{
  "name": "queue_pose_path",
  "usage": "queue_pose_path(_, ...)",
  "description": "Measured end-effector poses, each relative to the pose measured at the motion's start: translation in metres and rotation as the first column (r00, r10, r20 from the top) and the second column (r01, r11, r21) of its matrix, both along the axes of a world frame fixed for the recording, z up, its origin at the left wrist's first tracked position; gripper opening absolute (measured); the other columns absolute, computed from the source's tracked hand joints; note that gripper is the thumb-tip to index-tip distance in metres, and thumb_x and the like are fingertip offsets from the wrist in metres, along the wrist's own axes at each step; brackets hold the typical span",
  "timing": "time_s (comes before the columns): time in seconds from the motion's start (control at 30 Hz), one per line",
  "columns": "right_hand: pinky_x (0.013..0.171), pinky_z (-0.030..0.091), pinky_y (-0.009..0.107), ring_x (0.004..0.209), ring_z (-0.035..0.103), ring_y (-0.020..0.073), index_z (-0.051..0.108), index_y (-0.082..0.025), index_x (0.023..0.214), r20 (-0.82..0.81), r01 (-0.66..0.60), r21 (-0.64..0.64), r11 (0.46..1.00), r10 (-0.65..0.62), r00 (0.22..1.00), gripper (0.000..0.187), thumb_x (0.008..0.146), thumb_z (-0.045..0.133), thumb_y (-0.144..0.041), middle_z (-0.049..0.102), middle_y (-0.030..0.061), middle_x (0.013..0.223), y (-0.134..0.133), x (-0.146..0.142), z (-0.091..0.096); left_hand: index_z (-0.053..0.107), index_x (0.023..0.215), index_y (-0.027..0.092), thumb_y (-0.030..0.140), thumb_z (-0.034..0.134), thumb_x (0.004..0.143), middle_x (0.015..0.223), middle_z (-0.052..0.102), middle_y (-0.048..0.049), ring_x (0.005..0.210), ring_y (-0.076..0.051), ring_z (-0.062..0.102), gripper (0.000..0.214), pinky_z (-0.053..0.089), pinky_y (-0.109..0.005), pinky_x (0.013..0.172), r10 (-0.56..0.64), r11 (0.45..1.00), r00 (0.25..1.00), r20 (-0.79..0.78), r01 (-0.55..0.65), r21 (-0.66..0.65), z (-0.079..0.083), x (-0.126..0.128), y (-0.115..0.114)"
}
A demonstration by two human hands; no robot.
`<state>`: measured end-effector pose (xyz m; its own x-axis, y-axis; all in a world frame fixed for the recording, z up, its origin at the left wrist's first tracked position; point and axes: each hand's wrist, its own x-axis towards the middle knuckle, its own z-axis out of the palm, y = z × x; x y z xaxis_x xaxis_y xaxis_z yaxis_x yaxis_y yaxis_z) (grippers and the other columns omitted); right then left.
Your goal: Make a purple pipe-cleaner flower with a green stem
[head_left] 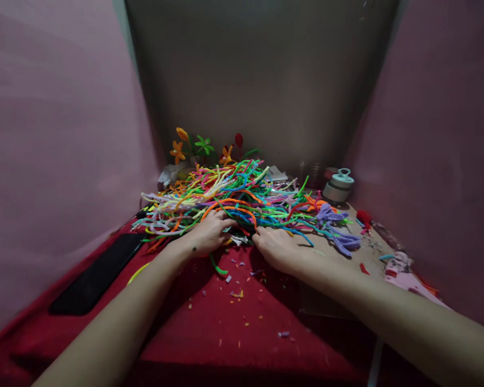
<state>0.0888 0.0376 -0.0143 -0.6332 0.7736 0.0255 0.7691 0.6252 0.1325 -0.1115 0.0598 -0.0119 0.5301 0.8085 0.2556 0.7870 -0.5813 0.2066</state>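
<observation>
A large tangled heap of many-coloured pipe cleaners [237, 188] lies in the middle of the table. At its near edge, my left hand [212, 232] reaches into the heap with bent fingers around some strands; its fingertips are partly hidden. My right hand [276, 247] is a little to the right, fingers curled in against the near strands, including an orange one. Between the two hands a dark gap shows under the heap, with some whitish strands [239, 240] at its bottom. A green pipe cleaner [218, 267] sticks out below my left hand.
A black phone-like slab [99, 275] lies at the left on the red cloth [210, 333], which has small scraps scattered over it. Pipe-cleaner flowers [204, 145] stand behind. To the right are a lidded jar [339, 186], purple looped pieces [339, 228], cardboard [347, 263] and a pink tool [413, 282].
</observation>
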Motion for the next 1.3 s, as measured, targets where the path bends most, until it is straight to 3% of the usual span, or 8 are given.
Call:
queue_pose_path(0.23, 0.062, 0.046, 0.029, 0.08, 0.063, 0.0226, 0.059, -0.017, 0.093, 0.03, 0.022, -0.017, 1.0, -0.021, 0.999, 0.024, 0.083, 0.038, -0.012, 0.064, 0.0113, 0.091, -0.003, 0.006, 0.004, 0.067, 0.097, 0.018, 0.014, 0.045, 0.08, 0.098, 0.06, -0.0066, 0.095, -0.018, 0.052, 0.029, 0.042, -0.033, 0.087, -0.006, 0.998, 0.988, 0.154, 0.016, -0.065, -0.004, -0.008, 0.009)
queue_pose_path(0.4, 0.062, 0.047, 0.029, 0.079, 0.064, 0.0219, 0.056, -0.017, 0.102, 0.029, 0.025, -0.013, 1.0, -0.025, 0.999, 0.026, 0.084, 0.037, -0.014, 0.062, 0.0129, 0.1, -0.004, -0.002, 0.0, 0.068, 0.09, 0.021, 0.016, 0.05, 0.076, 0.092, 0.063, -0.0035, 0.092, -0.017, 0.053, 0.024, 0.042, -0.032, 0.086, -0.004, 0.998, 0.983, 0.186, 0.017, -0.067, -0.003, -0.009, 0.007)
queue_pose_path(0.53, 0.063, 0.046, 0.029, 0.082, 0.063, 0.0224, 0.057, -0.014, 0.099, 0.029, 0.002, -0.006, 1.0, -0.001, 1.0, 0.026, 0.084, 0.036, -0.01, 0.061, 0.0148, 0.099, -0.002, -0.007, -0.004, 0.068, 0.083, 0.02, 0.015, 0.052, 0.074, 0.087, 0.062, -0.0029, 0.089, -0.017, 0.054, 0.019, 0.043, -0.031, 0.084, -0.001, 0.997, 0.983, 0.185, 0.016, -0.079, -0.001, -0.009, 0.002)
queue_pose_path(0.73, 0.061, 0.043, 0.027, 0.079, 0.063, 0.0213, 0.059, -0.016, 0.093, -0.024, 0.001, 0.02, 1.0, 0.0, 1.0, 0.023, 0.082, 0.039, -0.012, 0.064, 0.0111, 0.093, -0.004, -0.002, -0.002, 0.066, 0.089, 0.018, 0.019, 0.056, 0.073, 0.09, 0.058, -0.0039, 0.092, -0.018, 0.052, 0.018, 0.041, -0.031, 0.086, -0.038, 0.989, 0.986, 0.161, 0.06, -0.136, 0.001, -0.014, -0.002)
queue_pose_path(0.93, 0.053, 0.032, 0.025, 0.069, 0.062, 0.0188, 0.06, -0.02, 0.079, -0.2, 0.087, -0.01, 0.996, -0.087, 0.976, 0.017, 0.081, 0.043, -0.019, 0.067, 0.0049, 0.076, -0.006, 0.005, -0.003, 0.064, 0.095, 0.018, 0.019, 0.059, 0.072, 0.096, 0.055, -0.0046, 0.096, -0.019, 0.049, 0.024, 0.039, -0.031, 0.087, -0.075, 0.98, 0.99, 0.119, 0.095, -0.174, 0.004, -0.017, -0.006)
queue_pose_path(1.3, 0.05, 0.024, 0.025, 0.061, 0.058, 0.0147, 0.06, -0.018, 0.071, -0.312, 0.112, -0.069, 0.991, -0.128, 0.942, 0.017, 0.077, 0.044, -0.017, 0.066, 0.0045, 0.069, -0.02, 0.012, -0.006, 0.061, 0.105, 0.018, 0.015, 0.065, 0.066, 0.104, 0.051, -0.0063, 0.105, -0.022, 0.045, 0.04, 0.036, -0.035, 0.094, -0.069, 0.983, 0.995, 0.07, 0.079, -0.165, 0.0, -0.013, -0.01)
